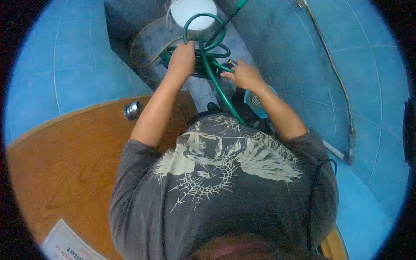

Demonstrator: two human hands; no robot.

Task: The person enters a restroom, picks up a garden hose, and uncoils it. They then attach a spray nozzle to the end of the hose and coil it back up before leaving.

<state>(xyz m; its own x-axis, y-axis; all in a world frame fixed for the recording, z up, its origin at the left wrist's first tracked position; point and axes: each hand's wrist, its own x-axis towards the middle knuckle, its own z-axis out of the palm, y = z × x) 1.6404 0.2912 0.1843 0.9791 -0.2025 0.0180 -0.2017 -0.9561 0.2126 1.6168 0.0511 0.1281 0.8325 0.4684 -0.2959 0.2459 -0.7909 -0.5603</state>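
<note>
A green garden hose (221, 93) lies in loose loops in front of me, one length hanging toward my shirt. My left hand (182, 58) is closed around part of the coil at its left side. To the right, my right hand (246, 77) grips the hose near an end, with a brass-coloured fitting (232, 63) showing beside the fingers. Another stretch of the hose runs up and out at the top right. Darker coils are bunched between the two hands, partly hidden by the left one.
A brown wooden door (78, 164) with a metal knob (132, 110) and a paper sign (67, 242) stands at left. Behind the hose is a round white object (193, 14). A light blue item (263, 102) sits below my right hand. A pipe (331, 60) runs down the blue tiled wall.
</note>
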